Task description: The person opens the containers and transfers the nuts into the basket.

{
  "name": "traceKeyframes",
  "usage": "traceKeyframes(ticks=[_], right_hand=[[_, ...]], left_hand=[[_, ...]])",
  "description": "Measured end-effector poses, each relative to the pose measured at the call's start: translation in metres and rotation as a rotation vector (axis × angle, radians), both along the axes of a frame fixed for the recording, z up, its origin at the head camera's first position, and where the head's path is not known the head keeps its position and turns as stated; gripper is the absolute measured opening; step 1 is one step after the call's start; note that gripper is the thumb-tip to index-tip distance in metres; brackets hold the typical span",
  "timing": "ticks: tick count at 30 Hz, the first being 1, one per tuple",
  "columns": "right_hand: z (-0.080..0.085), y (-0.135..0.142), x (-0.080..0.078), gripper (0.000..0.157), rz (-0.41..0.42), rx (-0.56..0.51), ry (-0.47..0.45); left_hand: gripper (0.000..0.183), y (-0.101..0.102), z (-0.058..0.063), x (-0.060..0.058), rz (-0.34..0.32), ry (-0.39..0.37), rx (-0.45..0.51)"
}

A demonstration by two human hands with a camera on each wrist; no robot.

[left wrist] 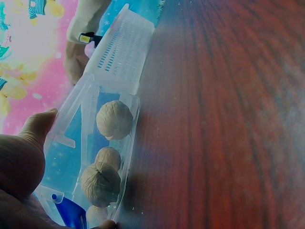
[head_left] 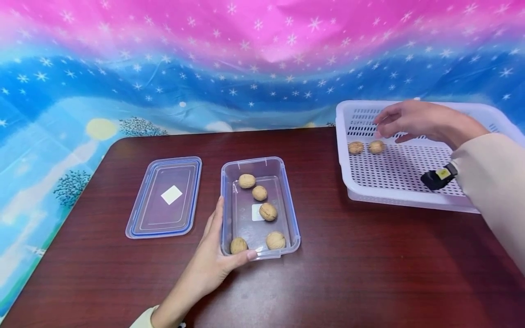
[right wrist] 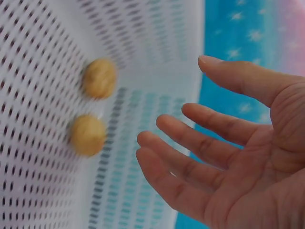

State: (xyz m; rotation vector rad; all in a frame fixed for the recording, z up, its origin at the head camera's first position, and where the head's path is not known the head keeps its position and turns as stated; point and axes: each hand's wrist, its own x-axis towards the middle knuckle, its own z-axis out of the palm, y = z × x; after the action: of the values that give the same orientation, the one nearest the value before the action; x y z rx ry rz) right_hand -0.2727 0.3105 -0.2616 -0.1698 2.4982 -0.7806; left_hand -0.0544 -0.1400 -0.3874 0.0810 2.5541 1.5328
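Note:
My left hand [head_left: 213, 255] grips the near left corner of a clear plastic food container [head_left: 293, 218], thumb along its front rim and fingers against its left side. Several walnuts [head_left: 268, 212] lie loose on the container's floor; some show through its wall in the left wrist view, like this walnut [left wrist: 114, 119]. Over the back left part of a white plastic basket [head_left: 348, 180] hovers my right hand [head_left: 414, 119], fingers spread and palm bare. Below its fingertips, two walnuts [right wrist: 89, 135] sit side by side on the basket's perforated floor, by its left wall.
Left of the container, a clear lid [head_left: 157, 214] with a blue seal and a white square label lies flat on the dark red wooden table [head_left: 328, 282]. A patterned cloth [head_left: 246, 68] hangs behind the table's back edge. The basket's raised rim surrounds the two walnuts.

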Motion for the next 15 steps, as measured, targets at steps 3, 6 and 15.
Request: traceKeyframes(ticks=[3, 6, 15], right_hand=[[0.007, -0.006, 0.007, 0.063, -0.012, -0.014, 0.043], [0.011, -0.013, 0.017, 0.060, -0.017, -0.032, 0.089], [0.017, -0.034, 0.055, 0.068, -0.032, -0.044, 0.182]], left_hand=[[0.129, 0.000, 0.001, 0.000, 0.001, 0.001, 0.000], [0.130, 0.000, 0.001, 0.001, 0.001, 0.002, 0.000], [0.131, -0.001, -0.001, 0.002, 0.010, -0.001, 0.011]])
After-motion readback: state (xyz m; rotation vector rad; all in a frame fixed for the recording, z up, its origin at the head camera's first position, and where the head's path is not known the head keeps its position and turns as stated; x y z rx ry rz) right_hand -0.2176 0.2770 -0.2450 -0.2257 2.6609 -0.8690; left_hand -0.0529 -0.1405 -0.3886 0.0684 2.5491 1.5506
